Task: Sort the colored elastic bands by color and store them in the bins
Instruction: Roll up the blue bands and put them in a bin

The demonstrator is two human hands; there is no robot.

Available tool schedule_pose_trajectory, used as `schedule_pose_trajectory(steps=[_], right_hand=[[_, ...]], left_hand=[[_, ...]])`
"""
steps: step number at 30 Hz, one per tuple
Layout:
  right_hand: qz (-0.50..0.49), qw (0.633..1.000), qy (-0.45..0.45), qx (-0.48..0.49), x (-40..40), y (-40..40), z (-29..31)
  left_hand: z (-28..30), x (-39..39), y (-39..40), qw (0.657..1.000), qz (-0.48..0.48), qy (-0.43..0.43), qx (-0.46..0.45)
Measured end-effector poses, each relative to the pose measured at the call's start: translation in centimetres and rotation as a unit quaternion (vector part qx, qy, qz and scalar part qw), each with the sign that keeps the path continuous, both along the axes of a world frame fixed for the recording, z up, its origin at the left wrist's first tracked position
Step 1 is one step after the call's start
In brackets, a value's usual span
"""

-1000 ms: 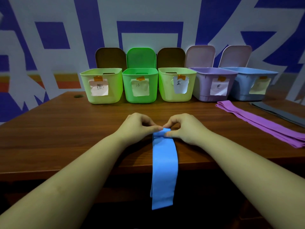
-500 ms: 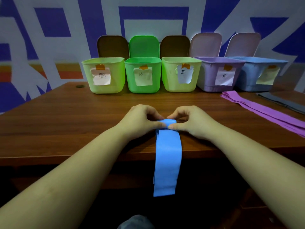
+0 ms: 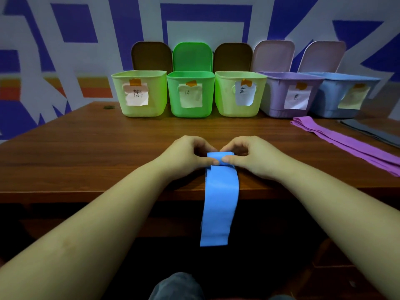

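Behind the wooden table (image 3: 108, 152) a wall painted with blue and white geometric shapes is filling the background. Five open bins are standing in a row along the far edge, lids tipped back, each wearing a taped paper label: a pale green bin (image 3: 138, 94) at the left, a bright green bin (image 3: 190, 94), a second pale green bin (image 3: 239, 94), a purple bin (image 3: 290, 94) and a light blue bin (image 3: 346, 96) at the right. Near the table's front edge, in the middle, the person is working on a blue elastic band (image 3: 218, 202). The left hand (image 3: 186, 154) and the right hand (image 3: 253, 156) are sitting side by side on the table, fingers curled, with thumbs and fingertips pinching the band's rolled far end between them. The band's loose length is lying flat over the front edge and hanging down toward the person. To the right, a purple elastic band (image 3: 346, 144) is lying stretched out on the table, running from just in front of the purple bin toward the right edge, and a gray elastic band (image 3: 372, 133) is lying beside it, farther right.
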State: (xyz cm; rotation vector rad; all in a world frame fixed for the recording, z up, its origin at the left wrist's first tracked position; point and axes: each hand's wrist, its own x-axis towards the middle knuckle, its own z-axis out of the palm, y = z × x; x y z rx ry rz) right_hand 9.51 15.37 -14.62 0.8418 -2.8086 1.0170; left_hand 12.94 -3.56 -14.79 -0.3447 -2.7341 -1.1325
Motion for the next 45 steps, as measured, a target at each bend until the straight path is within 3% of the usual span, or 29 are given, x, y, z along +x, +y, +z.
schedule_pose_trajectory(steps=[6, 11, 16, 21, 27, 30, 35, 41, 43, 45], right_hand=[[-0.004, 0.996, 0.063, 0.056, 2.0, -0.3, 0.1], [0.028, 0.995, 0.051, -0.079, 5.1, 0.4, 3.6], [0.102, 0.965, -0.042, -0.237, 10.4, 1.1, 6.5], [0.084, 0.958, -0.057, -0.268, 13.9, 1.3, 6.8], [0.049, 0.975, -0.042, -0.211, 16.6, 1.5, 6.5], [0.038, 0.982, -0.036, -0.183, 17.4, 1.4, 6.5], [0.053, 0.971, -0.098, -0.211, 17.6, 1.8, 7.2], [0.050, 0.975, -0.073, -0.205, 17.5, 1.2, 7.4], [0.055, 0.973, -0.084, -0.209, 17.9, 1.0, 7.5], [0.064, 0.977, -0.068, -0.191, 18.1, 0.8, 7.8]], left_hand=[[0.3, 1.0, 0.6, 0.999, -0.010, 0.024, -0.030], [2.8, 4.2, 0.6, 0.984, -0.045, 0.016, 0.172], [3.5, 9.2, 2.4, 0.896, -0.144, -0.096, 0.410], [1.7, 12.8, 4.8, 0.901, -0.179, -0.067, 0.389], [-0.1, 15.0, 6.2, 0.869, -0.169, -0.081, 0.458], [-0.4, 15.9, 6.7, 0.832, -0.188, -0.109, 0.511], [-0.6, 16.5, 6.6, 0.754, -0.238, -0.162, 0.591], [-0.6, 16.5, 7.4, 0.812, -0.216, -0.096, 0.534], [-0.8, 16.4, 7.9, 0.795, -0.220, -0.074, 0.560], [-0.9, 16.0, 7.9, 0.754, -0.233, -0.095, 0.607]])
